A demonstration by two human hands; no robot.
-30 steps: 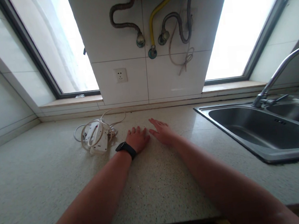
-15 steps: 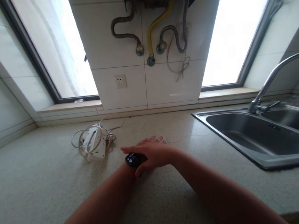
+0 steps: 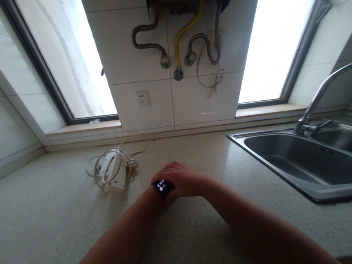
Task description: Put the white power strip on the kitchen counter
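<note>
A black smartwatch [image 3: 163, 187] with a lit face reading 15:37 sits on my left wrist. Across that wrist lies my right hand [image 3: 182, 181], its thumb on the near side of the watch and its fingers on the far side, closed round it. My left hand [image 3: 176, 163] is almost wholly covered by the right one, so its fingers cannot be made out. Both forearms reach in from the bottom, low over the speckled countertop [image 3: 185, 238].
Left of my hands lies a white power strip [image 3: 115, 172] with its looped cord. A steel double sink [image 3: 290, 167] with a faucet [image 3: 317, 95] is set in at right. On the back wall are a socket [image 3: 142, 98] and a yellow pipe [image 3: 182, 30].
My right hand has closed in round the watch; its fingers were spread over it before. The left fingertips that showed beyond it are now mostly hidden. The watch has shifted slightly right.
</note>
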